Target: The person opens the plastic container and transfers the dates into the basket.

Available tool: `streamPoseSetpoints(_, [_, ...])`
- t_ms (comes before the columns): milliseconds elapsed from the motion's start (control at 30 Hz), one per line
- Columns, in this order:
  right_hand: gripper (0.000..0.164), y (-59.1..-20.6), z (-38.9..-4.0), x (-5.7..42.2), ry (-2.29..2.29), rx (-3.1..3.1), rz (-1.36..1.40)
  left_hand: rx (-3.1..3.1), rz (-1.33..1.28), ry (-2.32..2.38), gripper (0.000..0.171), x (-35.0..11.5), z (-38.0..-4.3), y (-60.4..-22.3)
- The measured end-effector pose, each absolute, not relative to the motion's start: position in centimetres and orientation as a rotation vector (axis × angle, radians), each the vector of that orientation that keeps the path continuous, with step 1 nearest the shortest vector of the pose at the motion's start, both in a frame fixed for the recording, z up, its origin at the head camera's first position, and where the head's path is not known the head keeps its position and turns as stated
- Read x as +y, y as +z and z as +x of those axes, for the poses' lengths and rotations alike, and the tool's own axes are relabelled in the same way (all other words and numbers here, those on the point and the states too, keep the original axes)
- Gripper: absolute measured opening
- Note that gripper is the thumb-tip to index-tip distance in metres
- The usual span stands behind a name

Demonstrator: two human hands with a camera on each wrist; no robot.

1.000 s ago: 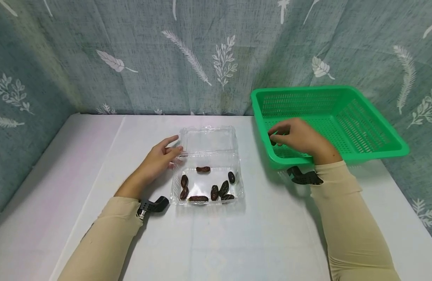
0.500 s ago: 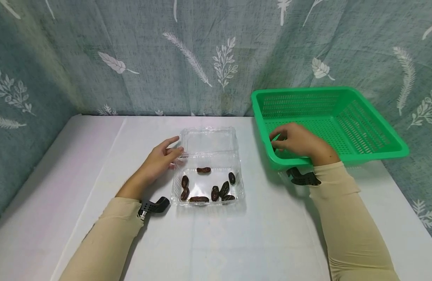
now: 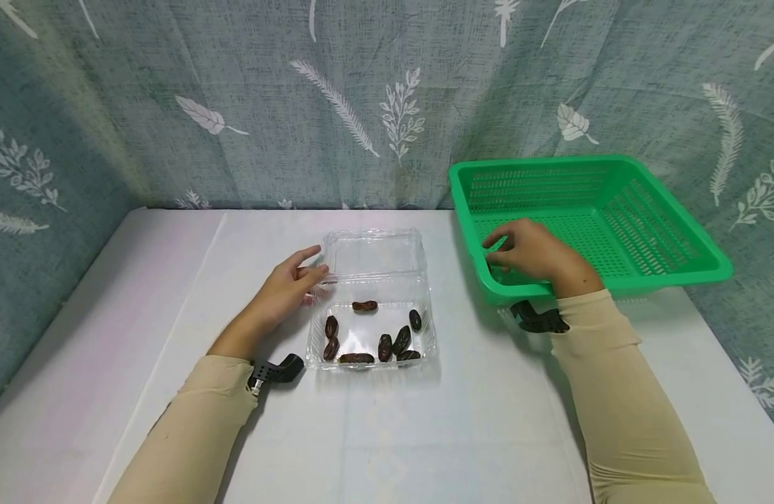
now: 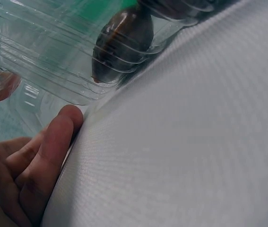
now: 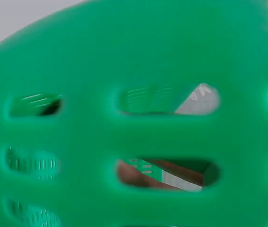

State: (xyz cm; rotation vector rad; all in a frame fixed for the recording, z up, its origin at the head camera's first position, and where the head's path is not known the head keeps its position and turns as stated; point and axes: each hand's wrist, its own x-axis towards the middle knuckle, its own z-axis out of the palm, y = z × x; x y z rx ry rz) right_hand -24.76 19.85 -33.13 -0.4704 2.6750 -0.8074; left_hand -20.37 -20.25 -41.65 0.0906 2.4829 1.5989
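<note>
Several dark brown dates (image 3: 402,339) lie in the base of a clear plastic clamshell box (image 3: 368,283), whose lid (image 3: 374,253) is folded back. My left hand (image 3: 283,290) touches the box's left side near the hinge, its index finger stretched along the lid's edge. Seen from the left wrist, the thumb overlaps the plastic rim, and a date (image 4: 124,42) shows through the wall. My right hand (image 3: 538,252) reaches into the near left corner of a green basket (image 3: 670,210), fingers bent downward. A dark bit shows under its thumb; I cannot tell whether it is gripped.
The basket stands at the back right of the white-covered table (image 3: 387,427), with slotted walls that fill the right wrist view. A grey-green leaf-patterned cloth (image 3: 248,105) hangs behind and at the sides. Black wrist mounts (image 3: 541,318) sit at both cuffs.
My right hand has lowered slightly inside the basket, and the dark date seen at its fingertips a second ago is now mostly hidden. My left hand and the box have stayed put.
</note>
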Motion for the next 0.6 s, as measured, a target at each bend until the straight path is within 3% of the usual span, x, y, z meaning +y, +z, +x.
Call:
streamPoseSetpoints(300, [0.03,-32.8,-24.4,19.5,-0.92,2.799,-0.418,2.48,0.083,1.612,0.066,-20.2,-20.4,-41.6])
streamPoseSetpoints(600, [0.021,-31.2,-21.8,16.9,-1.255,3.086,-0.536,2.472,0.08,1.624,0.065,-20.3,-20.3,-41.9])
